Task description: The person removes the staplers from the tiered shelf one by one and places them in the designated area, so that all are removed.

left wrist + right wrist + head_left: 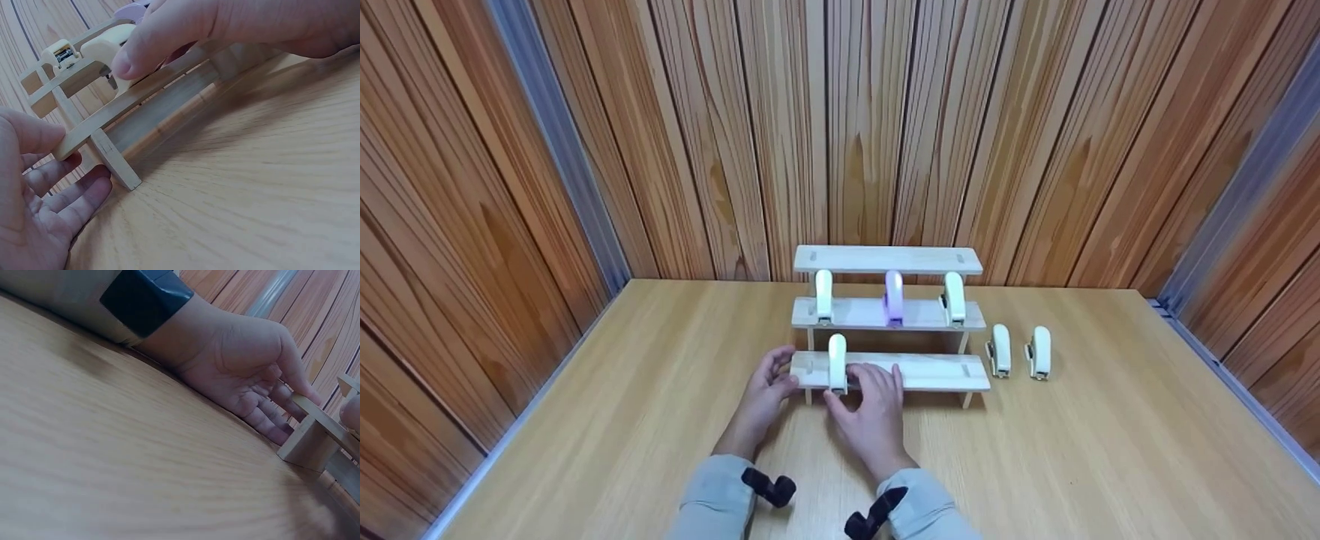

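A three-tier wooden display stand (934, 373) stands on the table. My left hand (759, 405) pinches the left end of its lowest shelf (84, 135), thumb on top and fingers underneath. On that shelf, near its left end, a white mini stapler (837, 361) stands upright. My right hand (874, 421) grips it low down, thumb at its front and fingers on its right side. The middle shelf carries a white stapler (823, 298) at left, a purple stapler (893, 299) in the middle and another white stapler (953, 299) at right.
Right of the stand, two more white staplers, a nearer one (1000, 351) and a farther one (1039, 352), stand side by side on the table (1110, 435). Behind rises a wood-panelled wall (862, 135). Each wrist wears a black camera mount (769, 487).
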A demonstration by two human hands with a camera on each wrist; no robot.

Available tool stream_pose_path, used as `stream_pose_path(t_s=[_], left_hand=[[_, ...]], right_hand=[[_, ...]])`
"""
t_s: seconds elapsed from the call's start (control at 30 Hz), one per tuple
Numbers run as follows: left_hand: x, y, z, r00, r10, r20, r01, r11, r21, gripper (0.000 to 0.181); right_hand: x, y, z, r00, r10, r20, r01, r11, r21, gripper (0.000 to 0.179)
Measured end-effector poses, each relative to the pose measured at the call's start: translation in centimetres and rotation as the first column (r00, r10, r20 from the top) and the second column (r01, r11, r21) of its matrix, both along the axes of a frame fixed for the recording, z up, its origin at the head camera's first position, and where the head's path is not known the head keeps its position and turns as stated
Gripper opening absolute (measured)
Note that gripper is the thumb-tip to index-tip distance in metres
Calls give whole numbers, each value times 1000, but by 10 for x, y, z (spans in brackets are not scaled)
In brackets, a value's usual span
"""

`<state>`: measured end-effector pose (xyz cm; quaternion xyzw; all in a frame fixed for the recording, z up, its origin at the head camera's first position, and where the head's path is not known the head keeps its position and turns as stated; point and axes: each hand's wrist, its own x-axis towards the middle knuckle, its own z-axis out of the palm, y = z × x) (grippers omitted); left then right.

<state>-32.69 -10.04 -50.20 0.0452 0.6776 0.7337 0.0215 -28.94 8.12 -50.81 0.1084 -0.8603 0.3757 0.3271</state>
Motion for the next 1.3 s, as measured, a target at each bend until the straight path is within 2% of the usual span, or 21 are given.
stream_pose_path(t_s=[0.27,0.53,0.7,0.9,1.3], left_hand=[[-1,-1,0,1000,-2,21,2,1000,0,54],[-3,-5,0,1000,4,15,-5,1000,23,53],[-4,-5,-1,1000,-12,-6,12,1000,23,54],[-4,-2,-1,1000,-28,7,27,999,26,55],[-5,-1,-3,1000,-7,19,6,999,31,54]], right_hand=[[-1,9,1,1000,1,8,0,999,-49,43],[-2,18,10,998,20,55,-16,997,-74,42],[-3,24,13,997,38,67,-32,995,-95,41],[-6,42,11,998,39,48,-34,995,-94,39],[-9,85,10,998,18,67,-12,997,-79,42]])
